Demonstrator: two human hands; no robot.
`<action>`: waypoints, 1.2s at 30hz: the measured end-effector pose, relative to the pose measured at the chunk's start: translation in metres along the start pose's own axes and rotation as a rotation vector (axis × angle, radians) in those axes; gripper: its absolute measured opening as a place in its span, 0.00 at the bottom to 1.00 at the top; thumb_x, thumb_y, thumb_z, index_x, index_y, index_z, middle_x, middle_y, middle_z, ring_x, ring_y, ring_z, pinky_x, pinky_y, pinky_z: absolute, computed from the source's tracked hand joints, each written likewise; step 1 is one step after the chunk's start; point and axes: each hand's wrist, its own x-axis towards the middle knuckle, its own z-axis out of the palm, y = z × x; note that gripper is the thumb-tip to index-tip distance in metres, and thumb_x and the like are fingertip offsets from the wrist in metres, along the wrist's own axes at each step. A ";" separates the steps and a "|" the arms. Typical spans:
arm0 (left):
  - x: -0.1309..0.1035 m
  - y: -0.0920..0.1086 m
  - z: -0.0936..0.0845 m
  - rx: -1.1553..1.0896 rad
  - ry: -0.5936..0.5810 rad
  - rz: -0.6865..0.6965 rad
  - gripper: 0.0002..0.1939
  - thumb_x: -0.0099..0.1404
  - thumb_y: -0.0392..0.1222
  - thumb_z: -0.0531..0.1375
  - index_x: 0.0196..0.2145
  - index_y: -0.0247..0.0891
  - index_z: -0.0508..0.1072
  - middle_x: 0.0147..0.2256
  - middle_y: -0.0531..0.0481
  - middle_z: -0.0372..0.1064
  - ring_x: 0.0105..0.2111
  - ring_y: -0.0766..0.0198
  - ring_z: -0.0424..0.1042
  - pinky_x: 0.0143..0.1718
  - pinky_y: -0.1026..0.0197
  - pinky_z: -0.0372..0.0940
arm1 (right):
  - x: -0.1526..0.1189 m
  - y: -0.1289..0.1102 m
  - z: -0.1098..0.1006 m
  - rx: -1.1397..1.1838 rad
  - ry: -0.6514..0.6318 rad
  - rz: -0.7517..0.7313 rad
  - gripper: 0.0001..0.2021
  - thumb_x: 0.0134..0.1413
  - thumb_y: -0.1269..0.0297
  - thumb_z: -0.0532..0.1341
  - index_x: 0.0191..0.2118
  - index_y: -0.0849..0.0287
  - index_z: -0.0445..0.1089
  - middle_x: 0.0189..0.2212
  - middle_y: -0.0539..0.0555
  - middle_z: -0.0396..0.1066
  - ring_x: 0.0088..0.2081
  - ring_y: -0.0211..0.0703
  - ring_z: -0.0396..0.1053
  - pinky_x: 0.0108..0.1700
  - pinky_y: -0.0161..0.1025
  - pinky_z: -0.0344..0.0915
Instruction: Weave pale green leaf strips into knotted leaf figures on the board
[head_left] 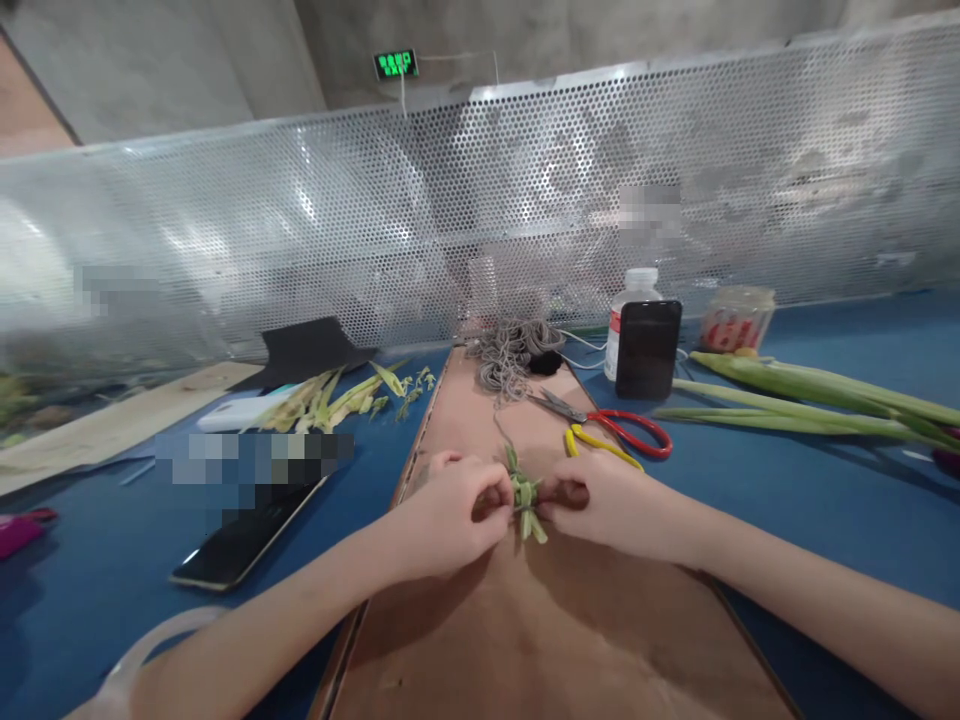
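Observation:
Over the brown board, a small knotted bundle of green leaf strips (527, 496) sits between my two hands, its cut ends pointing towards me. My left hand (459, 510) pinches at its left side, thumb against forefinger. From the right, my right hand (600, 503) is closed in a pinch at the bundle's other edge. Whether the fingertips grip leaf or thin cord is too small to tell. A strand of grey cord (504, 428) runs from behind the bundle to the grey cord pile (514, 355). Scissors (630, 432) with one red and one yellow handle lie beyond my right hand.
A black phone (649, 350) leans upright before a white-capped bottle (642, 278). Long green leaves (817, 395) and a jar (739, 318) are at right. Another phone (240, 535) and leaf scraps (330, 400) lie left. A perforated metal screen (525, 190) crosses the back.

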 end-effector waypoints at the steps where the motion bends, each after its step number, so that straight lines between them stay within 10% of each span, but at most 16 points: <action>1: 0.000 -0.001 0.001 0.004 0.007 0.016 0.04 0.56 0.37 0.52 0.26 0.39 0.65 0.26 0.57 0.66 0.30 0.66 0.64 0.47 0.53 0.47 | -0.001 0.000 0.000 -0.003 0.003 0.007 0.07 0.44 0.67 0.54 0.24 0.60 0.68 0.18 0.47 0.62 0.21 0.32 0.56 0.22 0.30 0.48; 36: 0.000 -0.001 0.000 0.023 -0.031 0.040 0.05 0.57 0.40 0.54 0.26 0.39 0.66 0.25 0.57 0.65 0.31 0.67 0.64 0.47 0.53 0.45 | 0.002 0.004 0.011 -0.070 0.094 -0.154 0.06 0.42 0.75 0.55 0.20 0.61 0.61 0.16 0.44 0.56 0.22 0.31 0.52 0.25 0.30 0.45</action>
